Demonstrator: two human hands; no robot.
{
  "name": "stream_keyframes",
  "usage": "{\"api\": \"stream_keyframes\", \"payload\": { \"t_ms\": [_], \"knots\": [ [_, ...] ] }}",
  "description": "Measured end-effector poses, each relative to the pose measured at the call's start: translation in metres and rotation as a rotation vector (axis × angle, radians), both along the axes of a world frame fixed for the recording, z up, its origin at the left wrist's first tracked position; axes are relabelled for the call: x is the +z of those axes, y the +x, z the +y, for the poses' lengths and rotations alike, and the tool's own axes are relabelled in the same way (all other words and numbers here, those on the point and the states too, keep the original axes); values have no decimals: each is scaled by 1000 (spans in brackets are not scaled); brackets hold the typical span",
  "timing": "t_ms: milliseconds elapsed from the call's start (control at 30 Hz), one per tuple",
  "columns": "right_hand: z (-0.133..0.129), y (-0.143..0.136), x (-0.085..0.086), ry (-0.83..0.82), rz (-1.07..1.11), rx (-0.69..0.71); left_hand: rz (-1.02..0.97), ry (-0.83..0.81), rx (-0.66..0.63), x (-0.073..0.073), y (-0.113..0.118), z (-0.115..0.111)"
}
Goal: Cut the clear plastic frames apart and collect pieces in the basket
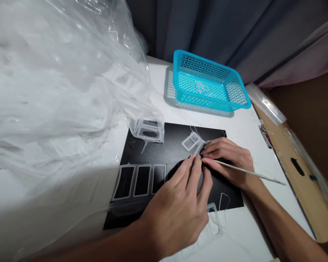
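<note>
A black sheet (177, 140) lies on the white table, with a strip of white-edged rectangular frames (133, 180) across it. My left hand (180, 203) rests palm down over the strip's right part, its fingertips near the sheet's middle. Beside those fingertips, my right hand (229, 160) is closed in a pinch, with a thin pale stick (251, 174) running from its fingers out to the right. The stick's inner end is hidden. Small white frame pieces (191, 141) lie just beyond my right fingers.
A large clear plastic bag (57, 91) covers the left side. An empty blue basket (210, 98) stands at the back. At the right are a rolled clear film (266, 103), a small metal and red tool (265, 135) and a brown board (297, 185). Dark curtains hang behind.
</note>
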State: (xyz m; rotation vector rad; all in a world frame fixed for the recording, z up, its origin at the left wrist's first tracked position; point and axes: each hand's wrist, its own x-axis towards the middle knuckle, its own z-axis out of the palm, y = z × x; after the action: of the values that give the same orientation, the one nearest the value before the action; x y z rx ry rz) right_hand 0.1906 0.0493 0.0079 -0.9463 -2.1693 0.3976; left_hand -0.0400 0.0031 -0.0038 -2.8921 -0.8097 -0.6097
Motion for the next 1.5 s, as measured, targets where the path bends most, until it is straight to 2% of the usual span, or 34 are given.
{"api": "stream_keyframes", "payload": {
  "t_ms": [167, 367, 600, 967, 1500],
  "knots": [
    [2, 5, 2, -34, -16, 46, -5, 33, 8, 0, 1, 0],
    [2, 6, 3, -47, -33, 40, 13, 46, -31, 3, 1, 2],
    [2, 6, 4, -70, -41, 55, 38, 54, -9, 3, 0, 2],
    [1, 3, 1, -2, -61, -12, 43, 42, -23, 5, 0, 5],
    [-1, 1, 6, -132, 56, -26, 36, 28, -13, 4, -1, 3]
  ]
}}
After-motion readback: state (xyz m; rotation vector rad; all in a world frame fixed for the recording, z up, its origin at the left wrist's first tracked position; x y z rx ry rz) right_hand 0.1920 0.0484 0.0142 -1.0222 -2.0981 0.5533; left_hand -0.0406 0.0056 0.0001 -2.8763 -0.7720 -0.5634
